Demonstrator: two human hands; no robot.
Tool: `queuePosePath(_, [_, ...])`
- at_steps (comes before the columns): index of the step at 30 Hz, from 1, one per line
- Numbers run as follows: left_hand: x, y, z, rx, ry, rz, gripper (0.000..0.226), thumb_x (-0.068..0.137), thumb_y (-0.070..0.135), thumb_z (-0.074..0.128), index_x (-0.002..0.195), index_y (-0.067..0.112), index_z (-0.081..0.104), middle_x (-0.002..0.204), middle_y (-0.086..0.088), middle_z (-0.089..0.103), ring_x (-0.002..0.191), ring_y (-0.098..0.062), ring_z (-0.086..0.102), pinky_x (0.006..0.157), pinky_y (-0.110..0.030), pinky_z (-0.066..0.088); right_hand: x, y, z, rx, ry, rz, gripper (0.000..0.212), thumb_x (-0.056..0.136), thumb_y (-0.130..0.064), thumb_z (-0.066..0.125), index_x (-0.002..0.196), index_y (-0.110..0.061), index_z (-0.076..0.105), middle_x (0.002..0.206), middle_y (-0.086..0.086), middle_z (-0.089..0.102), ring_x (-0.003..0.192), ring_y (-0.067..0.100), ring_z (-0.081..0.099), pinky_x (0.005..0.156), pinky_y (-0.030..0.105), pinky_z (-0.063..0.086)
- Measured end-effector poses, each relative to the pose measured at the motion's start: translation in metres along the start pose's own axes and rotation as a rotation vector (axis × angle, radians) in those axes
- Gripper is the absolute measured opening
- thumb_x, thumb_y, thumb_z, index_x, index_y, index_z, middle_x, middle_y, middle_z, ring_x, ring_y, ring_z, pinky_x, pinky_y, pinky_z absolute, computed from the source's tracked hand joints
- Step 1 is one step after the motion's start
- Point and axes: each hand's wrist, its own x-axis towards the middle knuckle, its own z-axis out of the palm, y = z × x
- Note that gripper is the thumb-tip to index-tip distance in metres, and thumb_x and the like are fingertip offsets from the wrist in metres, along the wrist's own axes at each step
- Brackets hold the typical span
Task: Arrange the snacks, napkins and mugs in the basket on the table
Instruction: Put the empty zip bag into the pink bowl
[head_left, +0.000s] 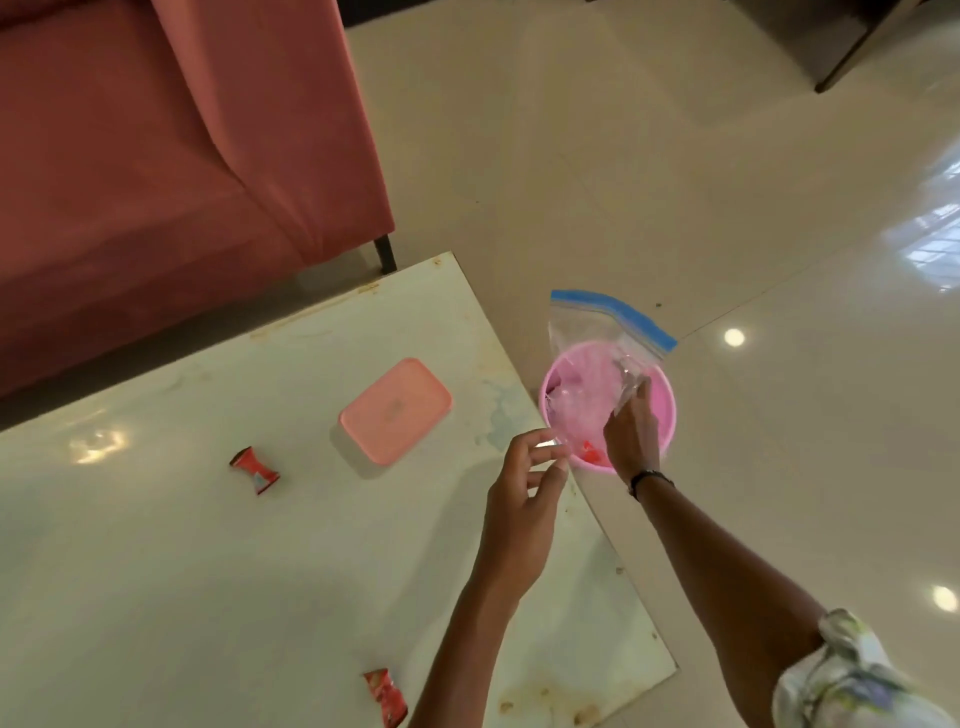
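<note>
Pale glossy floor (675, 156) and pink sofa (156, 156) surround a white table (208, 571). Beyond the table's edge sits a round pink basket (667, 410), a clear blue-topped bag (587, 327) standing in it. Right hand (631, 431) pinches the bag. Left hand (522, 499) hovers loosely curled, holding nothing. On the table: pink-lidded box (395, 410), two red snack packets (254, 470) (384, 696).

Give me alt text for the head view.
The right hand holds a clear zip bag over a pink basket beside the table; the left hand hovers open, with two red snacks and a pink box there.
</note>
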Motion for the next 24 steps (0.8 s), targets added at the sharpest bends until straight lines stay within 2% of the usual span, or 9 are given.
queuePosePath(2, [0.009, -0.005, 0.002, -0.003, -0.006, 0.037, 0.023, 0.095, 0.021, 0.048, 0.104, 0.041, 0.052, 0.112, 0.016, 0.064, 0.102, -0.008, 0.062, 0.080, -0.016, 0.049, 0.010, 0.024, 0.025, -0.131, -0.046, 0.005, 0.051, 0.087, 0.012, 0.033, 0.134, -0.004, 0.043, 0.125, 0.021, 0.054, 0.072, 0.031, 0.057, 0.090, 0.053, 0.046])
queuePosePath(4, [0.017, -0.014, 0.003, -0.002, -0.010, 0.063, 0.023, 0.095, 0.022, 0.048, 0.104, 0.043, 0.051, 0.110, 0.019, 0.065, 0.101, -0.006, 0.062, 0.080, -0.015, 0.050, 0.021, 0.038, 0.042, -0.180, -0.090, 0.065, 0.028, 0.093, -0.006, 0.034, 0.108, 0.000, 0.056, 0.098, 0.019, 0.061, 0.079, 0.035, 0.058, 0.086, 0.047, 0.047])
queuePosePath(5, [0.021, -0.018, 0.003, -0.003, -0.011, 0.070, 0.023, 0.095, 0.023, 0.048, 0.103, 0.044, 0.051, 0.108, 0.020, 0.065, 0.100, -0.006, 0.063, 0.080, -0.015, 0.050, 0.028, 0.046, 0.052, -0.202, -0.116, 0.082, 0.028, 0.095, -0.011, 0.034, 0.105, 0.001, 0.057, 0.092, 0.020, 0.062, 0.085, 0.038, 0.060, 0.082, 0.045, 0.047])
queuePosePath(6, [0.024, -0.023, 0.002, -0.001, -0.009, 0.079, 0.024, 0.094, 0.023, 0.049, 0.103, 0.045, 0.051, 0.106, 0.021, 0.066, 0.099, -0.006, 0.063, 0.081, -0.017, 0.051, 0.037, 0.053, 0.060, -0.284, -0.178, 0.062, 0.029, 0.094, -0.009, 0.034, 0.109, 0.002, 0.056, 0.098, 0.024, 0.063, 0.095, 0.039, 0.060, 0.081, 0.044, 0.046])
queuePosePath(8, [0.030, -0.031, 0.002, 0.003, 0.000, 0.093, 0.024, 0.094, 0.023, 0.049, 0.102, 0.045, 0.052, 0.104, 0.023, 0.066, 0.098, -0.006, 0.063, 0.081, -0.018, 0.051, 0.053, 0.065, 0.072, -0.464, -0.322, 0.052, 0.033, 0.094, -0.001, 0.033, 0.122, 0.003, 0.051, 0.119, 0.027, 0.058, 0.112, 0.038, 0.055, 0.091, 0.043, 0.044])
queuePosePath(12, [0.034, -0.039, 0.001, 0.012, -0.006, 0.099, 0.023, 0.095, 0.021, 0.048, 0.109, 0.039, 0.052, 0.105, 0.020, 0.066, 0.098, -0.008, 0.063, 0.080, -0.017, 0.050, 0.066, 0.080, 0.083, -0.878, -0.591, 0.036, 0.044, 0.097, -0.021, 0.037, 0.140, -0.011, 0.037, 0.145, 0.014, 0.039, 0.133, 0.030, 0.035, 0.108, 0.039, 0.032])
queuePosePath(15, [0.029, -0.039, -0.002, 0.017, -0.006, 0.074, 0.023, 0.094, 0.019, 0.048, 0.110, 0.035, 0.054, 0.104, 0.017, 0.067, 0.097, -0.009, 0.063, 0.081, -0.019, 0.050, 0.061, 0.072, 0.071, -0.750, -0.616, 0.111, 0.050, 0.094, -0.024, 0.044, 0.141, -0.012, 0.034, 0.148, 0.013, 0.033, 0.136, 0.031, 0.026, 0.112, 0.043, 0.024])
queuePosePath(19, [0.014, -0.030, -0.011, 0.019, 0.024, 0.040, 0.023, 0.094, 0.014, 0.048, 0.109, 0.030, 0.055, 0.103, 0.014, 0.069, 0.092, -0.008, 0.065, 0.083, -0.025, 0.049, 0.051, 0.050, 0.031, -0.415, -0.369, 0.097, 0.039, 0.083, 0.000, 0.056, 0.122, 0.004, 0.053, 0.129, 0.020, 0.051, 0.121, 0.033, 0.047, 0.094, 0.033, 0.037])
queuePosePath(24, [-0.016, -0.008, -0.024, 0.004, 0.084, 0.003, 0.022, 0.094, 0.012, 0.045, 0.106, 0.028, 0.056, 0.101, 0.008, 0.070, 0.083, -0.005, 0.065, 0.081, -0.029, 0.048, 0.010, 0.010, -0.029, -0.164, -0.165, 0.122, 0.034, 0.075, 0.013, 0.053, 0.102, 0.001, 0.070, 0.117, 0.017, 0.067, 0.110, 0.032, 0.060, 0.096, 0.032, 0.044])
